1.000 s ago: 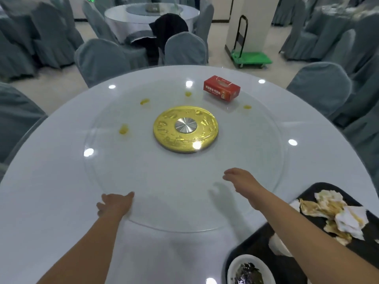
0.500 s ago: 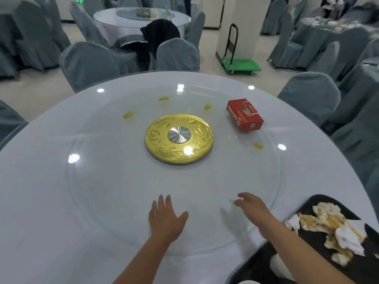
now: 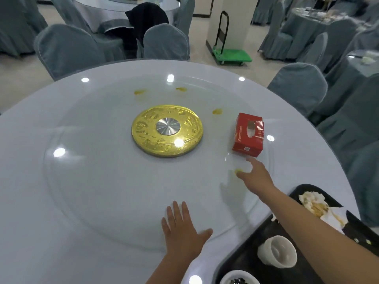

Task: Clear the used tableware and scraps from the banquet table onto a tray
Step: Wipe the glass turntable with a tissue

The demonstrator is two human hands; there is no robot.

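Head view:
- Left hand [image 3: 182, 232] is laid flat on glass turntable [image 3: 102, 181], near its close edge. Fingers are spread, nothing is held.
- Right hand [image 3: 254, 175] is stretched out over turntable. Fingers are loose, nothing is held.
- Red tissue box [image 3: 248, 135] is seen just past right fingertips. Touch cannot be told.
- Yellow scrap [image 3: 239, 171] is seen beside right thumb.
- Black tray [image 3: 246, 263] is set at table edge under right arm. Cup [image 3: 276, 251] and used napkins [image 3: 313, 203] are kept on it.

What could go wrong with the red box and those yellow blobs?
1. The right hand reaches past a yellow scrap toward the red tissue box; it might smear the scrap across the glass turntable.
2. The left hand lies flat on the turntable; a push could spin the box out of reach.
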